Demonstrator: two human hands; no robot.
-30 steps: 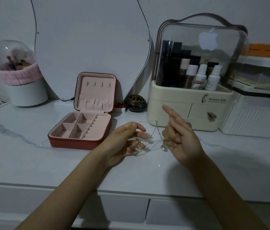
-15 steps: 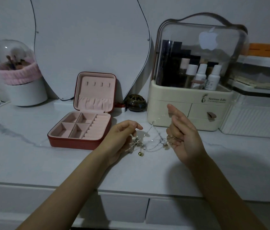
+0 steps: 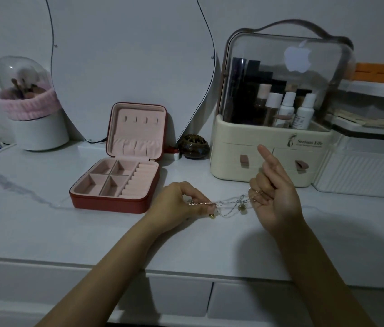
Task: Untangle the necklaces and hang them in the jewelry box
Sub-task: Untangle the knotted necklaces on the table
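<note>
Tangled thin necklaces (image 3: pixel 230 205) with small round pendants stretch between my two hands, just above the white table. My left hand (image 3: pixel 179 204) pinches one end of the chains between thumb and curled fingers. My right hand (image 3: pixel 272 194) holds the other end with its lower fingers curled, index finger pointing up. The red jewelry box (image 3: pixel 117 185) stands open to the left of my left hand, its pink lid upright with small hooks and a pocket, its compartments bare.
A cream cosmetics organizer (image 3: pixel 269 156) with a clear dome stands behind my right hand. A small dark round burner (image 3: pixel 194 146) sits by the mirror (image 3: pixel 129 60). A brush holder (image 3: pixel 30 107) is at far left, white storage boxes (image 3: pixel 370 166) at far right.
Both hands have lowered toward the table and drawn apart, pulling the chains out flatter between them. A pendant now hangs below my left hand.
</note>
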